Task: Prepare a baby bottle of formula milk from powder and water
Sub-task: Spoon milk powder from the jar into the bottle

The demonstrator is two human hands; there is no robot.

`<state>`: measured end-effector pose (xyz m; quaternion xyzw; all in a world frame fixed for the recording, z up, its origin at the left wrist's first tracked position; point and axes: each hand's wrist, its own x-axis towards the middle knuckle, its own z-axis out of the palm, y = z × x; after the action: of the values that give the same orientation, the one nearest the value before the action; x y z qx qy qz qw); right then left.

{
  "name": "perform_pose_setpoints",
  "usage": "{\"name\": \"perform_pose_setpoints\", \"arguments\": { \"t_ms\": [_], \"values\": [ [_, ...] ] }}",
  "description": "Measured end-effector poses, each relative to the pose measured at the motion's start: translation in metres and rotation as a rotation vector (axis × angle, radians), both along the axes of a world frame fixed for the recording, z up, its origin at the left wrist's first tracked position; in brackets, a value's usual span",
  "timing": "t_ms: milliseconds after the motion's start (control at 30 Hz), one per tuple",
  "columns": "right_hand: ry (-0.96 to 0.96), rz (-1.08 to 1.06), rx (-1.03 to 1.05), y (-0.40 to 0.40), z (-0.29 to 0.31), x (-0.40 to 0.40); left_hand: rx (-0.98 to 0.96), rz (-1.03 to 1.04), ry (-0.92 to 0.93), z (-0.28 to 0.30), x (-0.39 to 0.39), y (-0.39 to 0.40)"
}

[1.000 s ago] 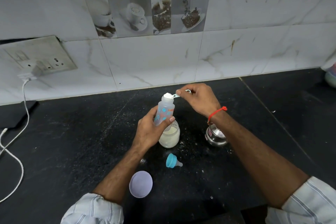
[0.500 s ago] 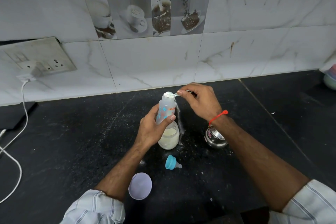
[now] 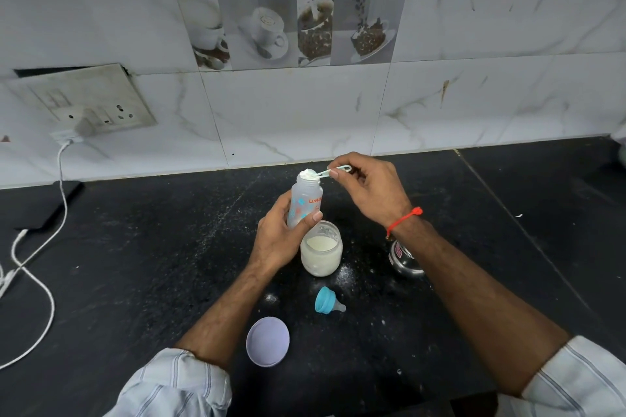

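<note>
My left hand (image 3: 277,240) grips a clear baby bottle (image 3: 306,201) with printed marks, holding it upright above the black counter. White powder sits heaped at the bottle's mouth. My right hand (image 3: 369,189) pinches a thin blue scoop (image 3: 330,172) whose bowl rests on that mouth. Just below the bottle stands an open glass jar (image 3: 321,252) of white formula powder. The blue teat ring with its nipple (image 3: 327,300) lies on its side in front of the jar.
A lilac lid (image 3: 267,341) lies on the counter near my left forearm. A small steel pot (image 3: 404,257) stands under my right wrist. Spilled powder (image 3: 343,276) dusts the counter by the jar. A phone (image 3: 47,205) and white charging cable (image 3: 40,284) lie at left.
Powder spilled down beside the bottle half a second ago; the falling stream is gone now. The bottle and both hands have stayed in almost the same place, scoop still at the mouth.
</note>
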<state>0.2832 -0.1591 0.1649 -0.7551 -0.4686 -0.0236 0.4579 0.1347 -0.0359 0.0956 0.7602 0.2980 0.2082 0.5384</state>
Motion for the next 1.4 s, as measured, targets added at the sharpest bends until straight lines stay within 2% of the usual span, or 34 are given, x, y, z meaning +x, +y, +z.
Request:
{"name": "perform_pose_setpoints", "arguments": {
  "t_ms": [1133,1400],
  "values": [
    [-0.05,-0.074,0.11,-0.006,-0.014,-0.003,0.023,-0.009,-0.009,-0.009,0.008,0.007],
    [-0.007,-0.059,0.102,-0.006,-0.015,-0.006,0.019,-0.011,-0.032,-0.012,0.009,0.007]
  ]
}}
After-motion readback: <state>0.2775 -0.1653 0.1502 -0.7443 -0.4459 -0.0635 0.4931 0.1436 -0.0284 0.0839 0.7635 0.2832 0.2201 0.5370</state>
